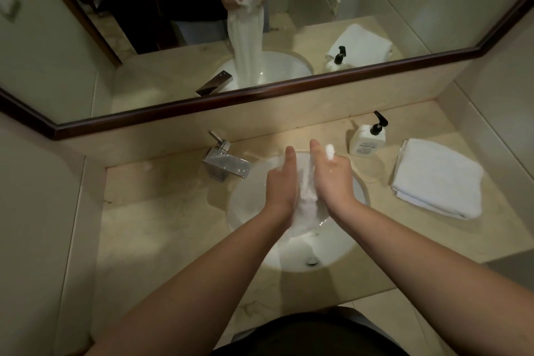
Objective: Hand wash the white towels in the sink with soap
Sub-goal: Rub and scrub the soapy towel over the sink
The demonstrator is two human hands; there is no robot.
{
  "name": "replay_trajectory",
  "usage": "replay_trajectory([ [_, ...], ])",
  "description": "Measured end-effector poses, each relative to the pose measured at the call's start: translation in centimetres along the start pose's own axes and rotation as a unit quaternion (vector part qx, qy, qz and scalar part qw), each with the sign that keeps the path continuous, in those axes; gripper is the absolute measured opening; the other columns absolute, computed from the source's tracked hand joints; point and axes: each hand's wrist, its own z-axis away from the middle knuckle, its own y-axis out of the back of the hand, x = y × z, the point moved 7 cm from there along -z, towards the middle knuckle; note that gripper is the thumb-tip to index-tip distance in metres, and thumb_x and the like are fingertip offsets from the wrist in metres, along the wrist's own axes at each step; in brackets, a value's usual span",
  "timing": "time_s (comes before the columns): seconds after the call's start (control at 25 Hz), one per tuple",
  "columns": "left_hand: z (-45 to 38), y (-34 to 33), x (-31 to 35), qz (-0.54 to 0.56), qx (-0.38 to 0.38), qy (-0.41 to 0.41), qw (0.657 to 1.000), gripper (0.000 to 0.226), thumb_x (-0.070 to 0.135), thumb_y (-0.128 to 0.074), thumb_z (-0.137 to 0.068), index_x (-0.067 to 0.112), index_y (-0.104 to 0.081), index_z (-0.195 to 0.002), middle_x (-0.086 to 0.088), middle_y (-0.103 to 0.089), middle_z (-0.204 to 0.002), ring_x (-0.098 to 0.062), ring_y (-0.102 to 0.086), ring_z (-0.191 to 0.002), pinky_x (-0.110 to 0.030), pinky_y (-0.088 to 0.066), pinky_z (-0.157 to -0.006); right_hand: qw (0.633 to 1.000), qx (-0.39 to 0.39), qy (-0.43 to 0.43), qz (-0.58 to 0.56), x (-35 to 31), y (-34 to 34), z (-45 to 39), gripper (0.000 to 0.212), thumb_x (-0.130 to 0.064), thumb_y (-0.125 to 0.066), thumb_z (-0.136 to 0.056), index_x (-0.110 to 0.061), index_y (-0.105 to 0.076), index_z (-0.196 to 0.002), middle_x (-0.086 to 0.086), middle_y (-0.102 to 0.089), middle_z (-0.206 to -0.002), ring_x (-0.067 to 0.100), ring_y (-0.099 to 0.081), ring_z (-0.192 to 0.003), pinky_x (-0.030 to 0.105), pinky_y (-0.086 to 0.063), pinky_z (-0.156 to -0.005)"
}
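A: Listing item one: wet white towel (307, 199). Location?

B: Over the sink (245, 205), gathered into a long bunch. Its upper part is clamped between both hands; its lower end hangs into the basin toward the drain (312, 262).

A: Hands, condition?

B: Left hand (281, 182): fingers curled round the left side of the bunch, gripping it. Right hand (332, 176): closed on the right side of the same bunch, with a dab of white foam on one fingertip. The two hands sit close together, the towel pressed between them.

A: Item two?

B: Folded white towel (437, 178), dry-looking, lying flat near the right edge of the countertop (161, 228), well apart from the sink.

A: Item three?

B: Soap bottle (367, 139), white with a black pump, upright near the back edge of the countertop, between the sink and the folded towel.

A: Fixtures?

B: Faucet (225, 163), square chrome, at the back left rim of the sink, spout angled toward the basin. No running water visible from it. Droplets show on its top.

A: Wall?

B: Mirror (289, 23) with a dark wooden frame above the back edge. It reflects both hands holding the towel hanging down into the basin, also the bottle and the folded towel.
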Motion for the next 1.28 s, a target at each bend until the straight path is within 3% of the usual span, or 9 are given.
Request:
replay_trajectory([
  [0.16,-4.8,1.2,-4.5,-0.098,-0.025,0.075,0.992,0.074,0.064,-0.027,-0.100,0.006,-0.053,-0.139,-0.011,-0.056,-0.140,-0.028,-0.054,-0.127,-0.030,-0.041,-0.097,0.989,-0.100,-0.100,0.048,6.4,0.9,-3.4,0.034,-0.043,-0.059,-0.095,-0.012,-0.055,-0.079,0.007,-0.053,-0.071,0.020,-0.050,-0.061,0.026,-0.035,-0.052],
  [0.32,-9.0,1.1,-8.7,-0.160,-0.070,0.101,0.979,0.071,0.063,-0.042,-0.098,0.012,-0.043,-0.147,0.000,-0.049,-0.138,-0.025,-0.051,-0.127,-0.037,-0.042,-0.107,0.964,-0.189,-0.175,0.071,12.7,-0.5,-7.1,0.014,-0.027,-0.061,-0.094,-0.014,-0.058,-0.094,0.006,-0.057,-0.078,0.021,-0.053,-0.068,0.032,-0.038,-0.062],
  [0.44,-13.1,0.8,-13.5,-0.193,-0.061,0.132,0.970,0.100,0.079,-0.066,-0.071,0.012,-0.046,-0.143,-0.005,-0.054,-0.141,-0.024,-0.058,-0.119,-0.038,-0.051,-0.098,0.956,-0.200,-0.201,0.079,16.4,-2.5,-9.7,0.015,-0.021,-0.059,-0.094,-0.009,-0.062,-0.102,0.009,-0.062,-0.084,0.023,-0.057,-0.074,0.033,-0.043,-0.067],
  [0.56,-16.2,0.8,-16.6,-0.174,-0.034,0.147,0.973,0.065,0.050,-0.072,-0.085,0.005,-0.057,-0.129,-0.007,-0.064,-0.117,-0.020,-0.063,-0.096,-0.028,-0.051,-0.079,0.952,-0.197,-0.222,0.074,19.6,-4.6,-12.3,0.014,-0.017,-0.061,-0.095,-0.004,-0.063,-0.101,0.012,-0.062,-0.087,0.023,-0.057,-0.073,0.031,-0.044,-0.058],
  [0.76,-19.8,1.9,-20.3,-0.075,0.053,0.145,0.985,0.045,0.019,-0.072,-0.091,-0.005,-0.062,-0.127,-0.022,-0.070,-0.107,-0.011,-0.065,-0.073,-0.016,-0.049,-0.063,0.941,-0.161,-0.298,-0.025,25.2,-5.6,-15.6,0.034,-0.020,-0.070,-0.089,0.002,-0.065,-0.115,0.015,-0.068,-0.102,0.028,-0.065,-0.090,0.038,-0.052,-0.079],
  [0.88,-19.6,1.6,-23.5,-0.131,0.039,0.178,0.975,0.047,0.027,-0.073,-0.089,-0.003,-0.064,-0.125,-0.021,-0.069,-0.119,-0.022,-0.069,-0.098,-0.018,-0.048,-0.072,0.936,-0.177,-0.289,0.091,28.1,-5.1,-15.8,0.043,-0.034,-0.071,-0.088,-0.002,-0.066,-0.117,0.010,-0.069,-0.109,0.025,-0.066,-0.088,0.031,-0.054,-0.072],
  [1.08,-19.2,0.4,-25.5,-0.328,0.036,0.169,0.929,0.080,0.054,-0.083,-0.072,0.002,-0.061,-0.129,-0.015,-0.066,-0.126,-0.029,-0.062,-0.118,-0.032,-0.049,-0.095,0.887,-0.254,-0.177,0.343,30.3,-4.4,-15.5,0.070,-0.062,-0.071,-0.077,-0.009,-0.064,-0.123,0.009,-0.068,-0.119,0.030,-0.062,-0.113,0.040,-0.049,-0.096],
  [1.16,-18.7,0.7,-25.9,-0.337,0.064,0.176,0.923,0.085,0.054,-0.085,-0.068,0.003,-0.060,-0.131,-0.015,-0.063,-0.129,-0.029,-0.059,-0.121,-0.031,-0.047,-0.098,0.866,-0.275,-0.123,0.398,30.9,-4.1,-15.8,0.064,-0.057,-0.072,-0.079,-0.009,-0.064,-0.121,0.012,-0.068,-0.117,0.032,-0.062,-0.111,0.039,-0.049,-0.091],
  [1.28,-18.4,0.9,-26.1,-0.318,0.085,0.150,0.932,0.053,0.047,-0.080,-0.078,0.004,-0.069,-0.108,-0.010,-0.069,-0.103,-0.026,-0.065,-0.099,-0.025,-0.039,-0.072,0.918,-0.244,-0.126,0.285,29.7,-3.6,-15.7,0.034,-0.041,-0.062,-0.082,-0.009,-0.065,-0.092,0.010,-0.064,-0.084,0.025,-0.059,-0.079,0.032,-0.043,-0.064],
])
